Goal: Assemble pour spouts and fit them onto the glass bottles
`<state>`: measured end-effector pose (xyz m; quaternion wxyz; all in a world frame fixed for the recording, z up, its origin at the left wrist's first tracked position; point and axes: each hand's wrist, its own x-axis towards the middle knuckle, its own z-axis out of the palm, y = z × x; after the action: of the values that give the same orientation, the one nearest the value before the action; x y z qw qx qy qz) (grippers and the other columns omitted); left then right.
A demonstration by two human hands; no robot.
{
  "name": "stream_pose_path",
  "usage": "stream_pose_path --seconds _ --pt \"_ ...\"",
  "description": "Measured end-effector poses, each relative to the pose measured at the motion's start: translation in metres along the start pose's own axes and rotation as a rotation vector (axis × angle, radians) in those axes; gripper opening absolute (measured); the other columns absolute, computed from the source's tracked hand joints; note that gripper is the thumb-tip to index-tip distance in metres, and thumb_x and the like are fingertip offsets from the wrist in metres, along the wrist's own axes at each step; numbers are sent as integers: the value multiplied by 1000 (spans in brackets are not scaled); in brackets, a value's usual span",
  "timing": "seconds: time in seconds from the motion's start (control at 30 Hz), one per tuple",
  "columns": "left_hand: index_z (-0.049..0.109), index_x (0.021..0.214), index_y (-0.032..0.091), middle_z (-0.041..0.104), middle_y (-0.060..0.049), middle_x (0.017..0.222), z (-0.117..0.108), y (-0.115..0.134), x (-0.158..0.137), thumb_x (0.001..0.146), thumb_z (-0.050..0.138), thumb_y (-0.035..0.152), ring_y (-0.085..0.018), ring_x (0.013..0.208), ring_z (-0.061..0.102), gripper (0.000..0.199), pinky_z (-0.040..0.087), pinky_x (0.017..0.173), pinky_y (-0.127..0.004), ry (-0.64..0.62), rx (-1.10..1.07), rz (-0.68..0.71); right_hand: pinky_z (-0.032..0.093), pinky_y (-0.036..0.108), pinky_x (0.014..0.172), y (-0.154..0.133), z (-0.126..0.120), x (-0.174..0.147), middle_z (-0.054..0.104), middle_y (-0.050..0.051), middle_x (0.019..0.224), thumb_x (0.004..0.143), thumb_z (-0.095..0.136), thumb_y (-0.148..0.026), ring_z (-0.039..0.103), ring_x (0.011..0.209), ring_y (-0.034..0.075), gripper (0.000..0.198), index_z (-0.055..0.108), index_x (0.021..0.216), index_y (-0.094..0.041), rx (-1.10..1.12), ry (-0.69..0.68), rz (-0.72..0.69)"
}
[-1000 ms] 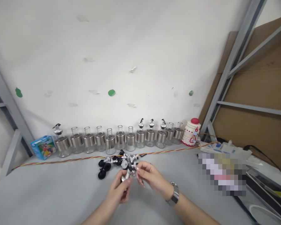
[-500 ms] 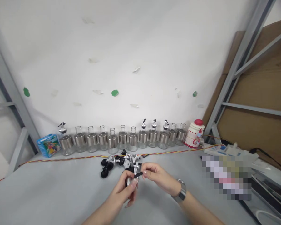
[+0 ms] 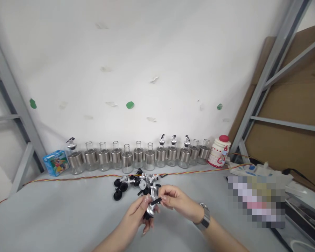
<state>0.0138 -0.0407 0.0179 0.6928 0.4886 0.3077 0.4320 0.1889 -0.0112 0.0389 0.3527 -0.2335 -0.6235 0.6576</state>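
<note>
My left hand [image 3: 135,212] is closed around a silver bottle pour spout [image 3: 150,210] with a black base, held tilted above the table. At its top is a black flap [image 3: 155,201]. The thumb and fingertips of my right hand [image 3: 177,202] pinch the right end of this flap. Just beyond my hands lies a pile of loose pour spouts [image 3: 142,184], silver with black parts; my hands partly hide the nearest ones. Along the wall stands a row of glass bottles [image 3: 127,160] with steel sleeves. Several carry pour spouts, and the others have open necks.
A twisted red-and-yellow wire [image 3: 94,177] crosses the grey table [image 3: 55,213] in front of the bottles. At the row's left end is a blue box [image 3: 56,163], at its right a white jar [image 3: 219,152] with a red lid. A blurred-out item [image 3: 254,201] and cables lie at right.
The held pour spout has turned in my left hand, so its silver collar and black base now show below the flap. My right fingertips stay at the flap.
</note>
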Motion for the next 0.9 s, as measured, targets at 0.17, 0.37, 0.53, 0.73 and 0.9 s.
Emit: stream_pose_path --seconds 0.17,0.37,0.53,0.73,0.9 --pt "48 84 17 53 -2 76 5 -4 0 65 51 62 -10 43 52 49 30 31 -18 -40 -77 -60 19 21 46 1 2 3 44 -4 55 73 58 -44 30 47 6 31 49 69 -15 -54 30 -6" --pt "46 92 17 48 3 62 4 -7 -8 80 48 42 -6 47 40 27 33 45 -18 -72 298 67 22 21 47 3 0 3 45 -3 58 75 57 -41 32 50 6 29 50 69 -13 -89 9 -22" --pt "46 96 20 45 -3 88 4 -1 -14 85 39 28 -13 74 46 15 40 68 -26 6 639 302 23 21 48 -2 1 1 47 -3 59 77 56 -40 33 49 6 28 51 69 -13 -125 -49 -20" --pt "45 93 21 42 -4 91 7 6 -17 83 41 19 -17 85 43 10 36 78 -29 45 783 339 27 20 50 -6 4 -2 43 -2 72 75 59 -34 38 54 5 24 54 66 -12 -136 -62 -51" --pt "42 93 22 41 -2 90 6 1 -18 80 49 23 -16 83 44 15 37 74 -27 -19 623 278 32 20 50 -5 6 -3 41 -2 74 73 62 -33 41 53 4 22 54 66 -13 -18 -73 -44"
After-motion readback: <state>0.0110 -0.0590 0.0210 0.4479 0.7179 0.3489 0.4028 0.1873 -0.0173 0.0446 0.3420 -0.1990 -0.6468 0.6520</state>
